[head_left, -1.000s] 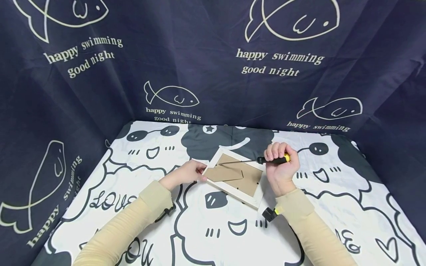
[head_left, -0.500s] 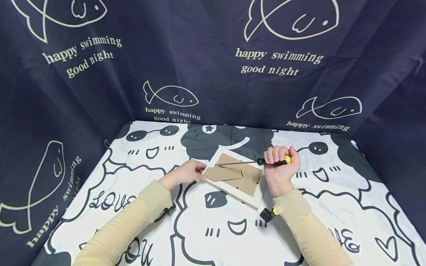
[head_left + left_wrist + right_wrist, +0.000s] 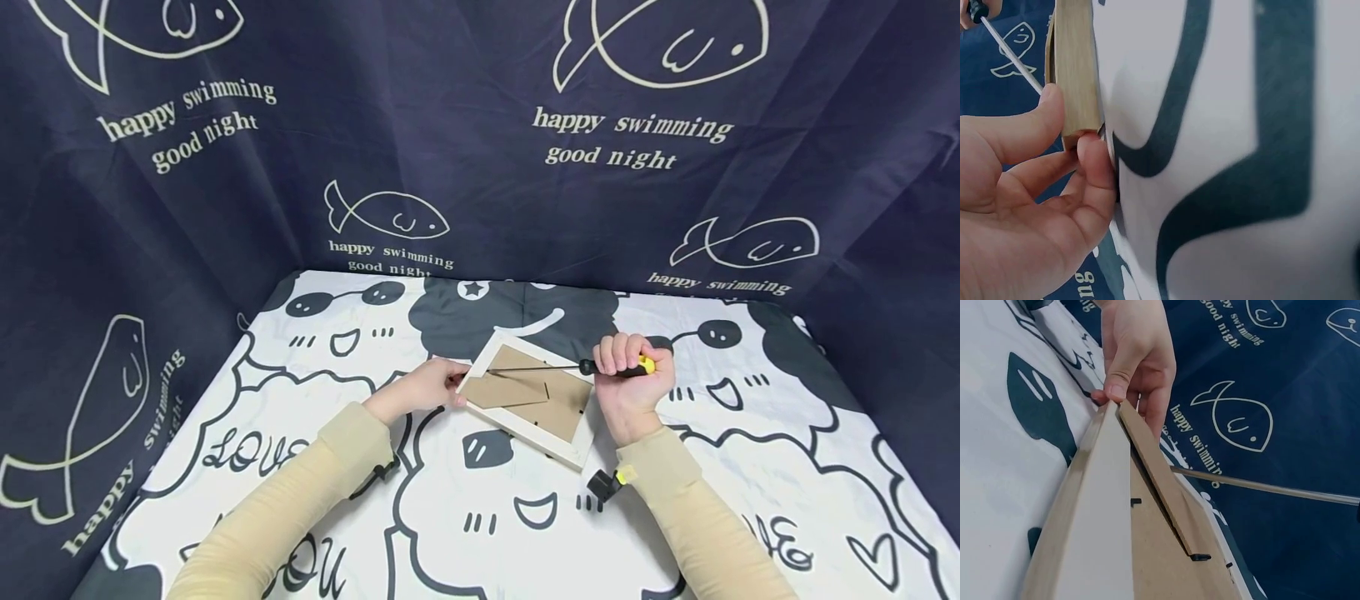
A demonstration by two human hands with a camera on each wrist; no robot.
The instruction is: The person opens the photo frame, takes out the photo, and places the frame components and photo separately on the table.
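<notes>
A white picture frame (image 3: 538,436) lies back side up, its brown backing board (image 3: 558,418) held by small black tabs. A cardboard stand flap (image 3: 510,391) rises at a slight angle from the backing in the right wrist view. My left hand (image 3: 422,389) pinches the frame's left corner, thumb on top and fingers against the end and underside. In my right hand (image 3: 634,388) I grip the black and yellow handle of a screwdriver (image 3: 590,367), fingers curled round it. Its thin shaft points left across the frame, with the tip by the backing's left edge near a tab.
A white cloth (image 3: 330,492) with black cartoon drawings covers the table. Dark blue curtains (image 3: 480,200) with fish prints stand behind and at both sides. A small black wrist camera (image 3: 602,484) hangs below my right wrist, close to the frame's near corner.
My right wrist has shifted slightly left and the screwdriver handle has turned a little. The tip has moved slightly left along the backing. My left hand and the frame stay nearly still.
</notes>
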